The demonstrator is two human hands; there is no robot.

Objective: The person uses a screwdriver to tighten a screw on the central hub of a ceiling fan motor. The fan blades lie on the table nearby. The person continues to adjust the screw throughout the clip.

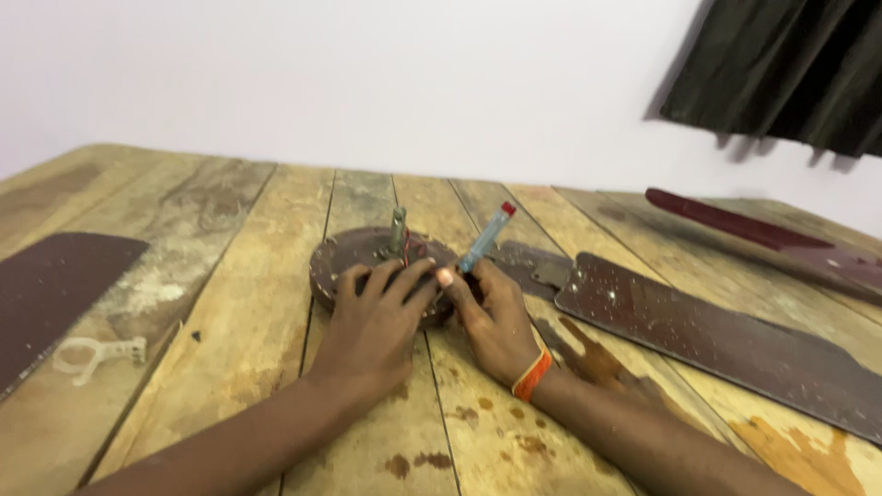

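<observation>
A round dark brown fan motor (354, 253) with a short upright shaft lies on the wooden plank table (230, 276). My left hand (372, 321) rests over its near edge, fingers spread on the housing. My right hand (496, 317) holds a light blue screwdriver (485, 237) with a red cap, tilted up to the right, its tip down at the motor's right edge. A dark brown fan blade (717, 335) joins the motor on the right side. An orange band sits on my right wrist.
A second dark red fan blade (763, 234) lies at the far right. Another brown blade (46, 285) lies at the left edge, with a small white plastic clip (92, 354) beside it. A dark curtain (790, 64) hangs on the white wall.
</observation>
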